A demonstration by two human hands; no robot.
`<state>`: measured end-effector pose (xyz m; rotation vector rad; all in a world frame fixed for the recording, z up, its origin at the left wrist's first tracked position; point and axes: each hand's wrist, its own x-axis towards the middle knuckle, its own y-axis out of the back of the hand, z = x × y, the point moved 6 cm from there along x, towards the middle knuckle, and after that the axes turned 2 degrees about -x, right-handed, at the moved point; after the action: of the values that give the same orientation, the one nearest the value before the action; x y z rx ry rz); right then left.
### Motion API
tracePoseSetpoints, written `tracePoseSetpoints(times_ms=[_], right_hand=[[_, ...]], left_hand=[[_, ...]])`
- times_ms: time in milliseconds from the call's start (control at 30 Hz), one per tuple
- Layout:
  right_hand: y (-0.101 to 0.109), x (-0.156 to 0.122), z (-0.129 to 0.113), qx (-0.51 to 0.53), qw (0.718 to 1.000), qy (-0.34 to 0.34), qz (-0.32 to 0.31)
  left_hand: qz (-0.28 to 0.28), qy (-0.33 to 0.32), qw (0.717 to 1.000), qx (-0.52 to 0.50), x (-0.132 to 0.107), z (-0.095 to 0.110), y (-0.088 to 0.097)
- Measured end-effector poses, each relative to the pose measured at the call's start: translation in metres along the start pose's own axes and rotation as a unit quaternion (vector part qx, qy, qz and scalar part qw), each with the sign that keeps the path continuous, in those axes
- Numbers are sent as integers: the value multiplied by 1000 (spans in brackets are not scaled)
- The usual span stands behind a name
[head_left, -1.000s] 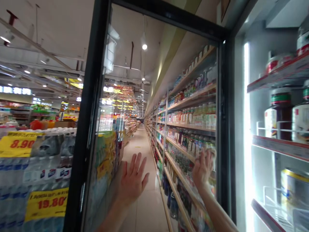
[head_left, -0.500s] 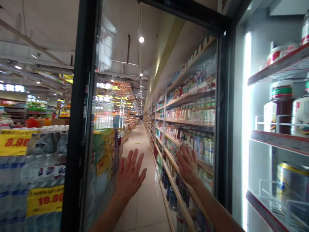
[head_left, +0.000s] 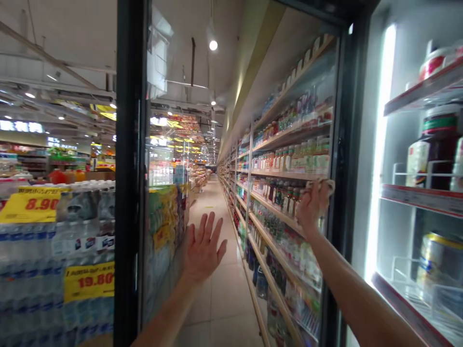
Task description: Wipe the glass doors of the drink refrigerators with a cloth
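A glass door point(head_left: 188, 43) with a black frame point(head_left: 129, 193) stands swung out in front of me. My left hand point(head_left: 204, 246) lies flat against the pane, fingers spread, holding nothing. Near the pane's right edge, my right hand point(head_left: 311, 207) presses a pale, crumpled cloth point(head_left: 327, 187) to the glass. The cloth is bunched under the fingers and partly hidden by them. Shelves of bottled drinks point(head_left: 278, 193) show in the pane behind the hand.
On the right is the lit cooler interior, with a dark bottle point(head_left: 439, 149), a large can point(head_left: 436, 260) and wire-fronted shelves point(head_left: 423, 198). To the left, packs of bottled water point(head_left: 32, 270) are stacked with yellow price signs point(head_left: 88, 282). A tiled aisle point(head_left: 213, 217) runs ahead.
My right hand has moved up and right across the glass with the cloth, its fingers now more bunched. My left hand stays spread on the pane. The view has shifted slightly.
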<state>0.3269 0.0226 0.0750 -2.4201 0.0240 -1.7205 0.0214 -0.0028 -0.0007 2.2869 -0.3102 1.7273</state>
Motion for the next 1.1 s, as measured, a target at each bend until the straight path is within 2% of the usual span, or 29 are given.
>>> tracePoseSetpoints(times_ms=[33, 67, 100, 167, 200, 233, 267, 333, 367, 400, 433, 467, 500, 567, 600, 633, 667, 733, 767, 800, 833, 867, 933, 967, 1000, 1033, 1100], right_hand=[[0, 3, -1, -4, 1000, -25, 11], [-1, 3, -10, -3, 1000, -1, 2], [-5, 2, -25, 6, 997, 70, -27], [-11, -10, -57, 34, 960, 260, -96], [-12, -14, -64, 45, 941, 317, -110], [-12, -12, -65, 48, 939, 325, -105], [-11, -3, -58, 45, 955, 282, -79], [-6, 20, -34, 25, 994, 107, 3], [-5, 27, -26, 16, 999, 37, 30], [-4, 29, -25, 10, 999, 10, 38], [-5, 29, -33, 9, 999, 31, 29], [-6, 24, -48, 13, 995, 97, 6], [-7, 15, -67, 20, 981, 193, -28], [-8, -11, -99, 41, 924, 371, -85], [-7, -19, -107, 46, 905, 413, -97], [-7, -20, -109, 46, 907, 409, -93], [-7, -15, -105, 41, 929, 360, -73], [-4, -2, -89, 23, 980, 199, -14], [-3, -1, -85, 18, 989, 146, 8], [-2, -3, -87, 18, 990, 137, 13], [-2, -8, -96, 23, 984, 176, 0], [-3, -16, -108, 35, 967, 251, -26], [-4, -32, -129, 62, 912, 398, -75], [-3, -34, -132, 67, 899, 424, -82], [-3, -29, -130, 65, 908, 408, -72], [-2, -20, -125, 56, 933, 353, -47], [0, -3, -111, 30, 978, 207, 10]], left_hand=[[-2, -1, 1000, 2, 0, 0, 0], [-4, 1, 1000, 2, 0, -1, 0], [-7, 3, 1000, 1, 0, -1, -1], [-10, 8, 1000, -2, -1, -2, -1], [-12, 12, 1000, -4, -1, -2, -2], [-15, 15, 1000, -8, -1, -2, -2], [-17, 17, 1000, -11, -2, -2, -2], [-16, 19, 1000, -13, -2, -2, -2], [-13, 17, 1000, -12, -2, -2, -2], [-11, 14, 1000, -11, -2, -2, -1], [-8, 15, 1000, -11, -2, -2, -1], [-6, 16, 1000, -13, -2, -2, -1], [-6, 18, 1000, -17, -2, -2, -1], [-6, 22, 999, -25, -2, -3, -2], [-5, 23, 999, -27, -2, -3, -2], [-3, 22, 999, -28, -2, -3, -2], [-2, 21, 999, -28, -2, -3, -1], [0, 21, 999, -26, -1, -3, 0], [1, 21, 999, -24, -1, -3, 1], [2, 20, 1000, -22, -1, -2, 1], [3, 19, 1000, -21, -1, -2, 2], [5, 18, 1000, -20, -1, -2, 2], [6, 17, 1000, -20, -1, -2, 3], [6, 17, 1000, -20, -1, -3, 3], [7, 16, 1000, -20, -2, -3, 3], [8, 16, 1000, -19, -2, -3, 3], [8, 14, 1000, -16, -3, -3, 3]])
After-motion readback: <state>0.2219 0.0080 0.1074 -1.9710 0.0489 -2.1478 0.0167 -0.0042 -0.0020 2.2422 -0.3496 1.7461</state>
